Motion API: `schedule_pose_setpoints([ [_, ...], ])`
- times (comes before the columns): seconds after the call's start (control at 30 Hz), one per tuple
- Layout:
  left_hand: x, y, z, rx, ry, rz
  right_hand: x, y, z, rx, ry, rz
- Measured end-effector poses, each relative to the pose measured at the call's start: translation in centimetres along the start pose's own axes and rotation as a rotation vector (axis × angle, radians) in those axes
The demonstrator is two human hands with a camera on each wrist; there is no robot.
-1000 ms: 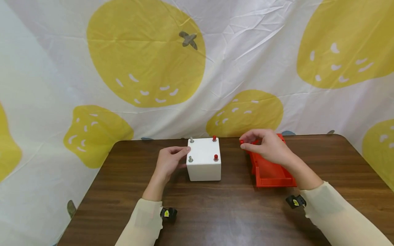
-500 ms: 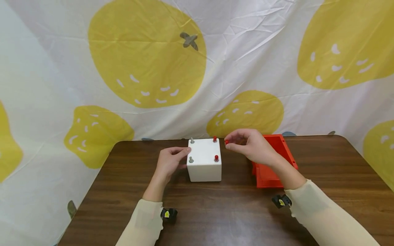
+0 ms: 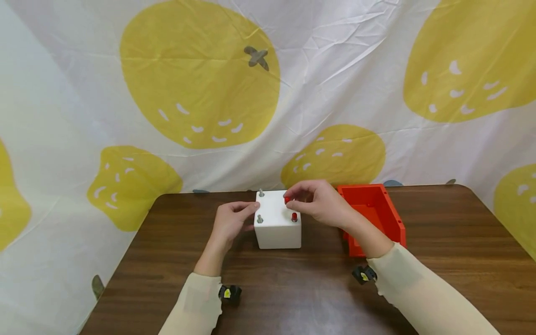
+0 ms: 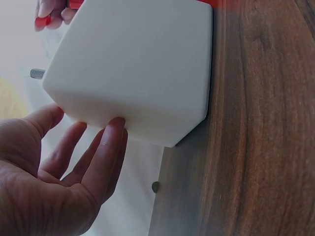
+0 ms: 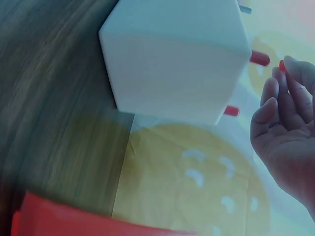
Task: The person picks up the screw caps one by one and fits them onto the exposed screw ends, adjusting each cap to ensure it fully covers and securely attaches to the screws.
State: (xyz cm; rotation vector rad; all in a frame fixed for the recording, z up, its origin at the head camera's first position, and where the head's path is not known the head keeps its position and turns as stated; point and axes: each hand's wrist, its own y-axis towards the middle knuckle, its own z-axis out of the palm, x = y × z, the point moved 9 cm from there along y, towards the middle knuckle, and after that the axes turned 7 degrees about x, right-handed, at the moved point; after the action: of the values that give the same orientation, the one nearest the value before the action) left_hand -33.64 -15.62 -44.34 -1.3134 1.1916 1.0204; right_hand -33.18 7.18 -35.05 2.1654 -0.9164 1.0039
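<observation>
A white block [image 3: 278, 236] stands on the table with metal bolts sticking up at its top corners. Bare threads show on the front-left bolt [image 3: 260, 219] and back-left bolt [image 3: 261, 193]. Red caps cover the front-right bolt [image 3: 294, 217] and, in the right wrist view, the back-right bolt [image 5: 232, 111]. My left hand [image 3: 228, 223] rests against the block's left side, thumb at the top edge, fingertips [image 4: 116, 124] on the side face. Above the block's top, my right hand [image 3: 324, 202] pinches a small red cap [image 3: 287, 200] between thumb and finger, apart from the bolts.
An open red bin [image 3: 392, 214] stands right of the block, partly behind my right forearm; little of its inside shows. The brown wooden table [image 3: 293, 288] ends at the back against a hanging lemon-print cloth [image 3: 234, 167].
My right hand has moved left from over the red bin to above the white block, carrying the red cap. My left hand stays against the block.
</observation>
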Motion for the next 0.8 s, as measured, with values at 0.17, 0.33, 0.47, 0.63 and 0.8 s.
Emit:
schedule_pose_setpoints([
  [0.17, 0.1, 0.1, 0.0, 0.004, 0.003, -0.005, 0.5, 0.7, 1.4, 0.044, 0.012, -0.017],
  [0.33, 0.0, 0.0, 0.1, 0.012, -0.006, 0.005, 0.7, 1.3, 2.6, 0.073, 0.002, -0.023],
  [0.47, -0.1, 0.0, 0.1, 0.015, -0.009, 0.014, 0.8, 1.7, 3.1, 0.072, -0.04, -0.028],
  [0.63, -0.1, -0.1, 0.0, 0.016, -0.003, 0.016, 1.4, 2.3, 3.8, 0.079, -0.095, -0.047],
  [0.8, -0.2, -0.1, 0.0, 0.021, 0.001, 0.021, 1.8, 2.7, 4.4, 0.09, -0.087, -0.059],
])
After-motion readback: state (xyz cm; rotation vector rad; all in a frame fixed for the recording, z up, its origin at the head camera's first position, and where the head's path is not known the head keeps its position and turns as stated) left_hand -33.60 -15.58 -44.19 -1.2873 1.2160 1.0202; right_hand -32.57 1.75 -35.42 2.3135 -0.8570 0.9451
